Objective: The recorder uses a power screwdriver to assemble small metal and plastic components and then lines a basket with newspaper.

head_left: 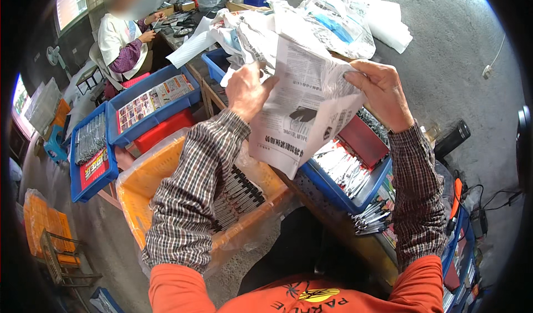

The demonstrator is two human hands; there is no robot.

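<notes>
My right hand pinches the right edge of a printed newspaper sheet, which hangs creased and partly folded in front of me. At its left edge is my left hand, thumb and fingers apart, the thumb tip at or against the paper; the other fingertips are partly hidden. Below the left forearm, an orange plastic crate lined with clear film holds rows of black-and-white pens. Under the sheet and right hand, a blue tray contains many loose white pens and a dark red box.
Crumpled white plastic bags cover the table's far end. More pens lie beside the blue tray. At left stand blue trays with printed sheets and bundled pens. Another person sits working at the far left. Cables lie at right.
</notes>
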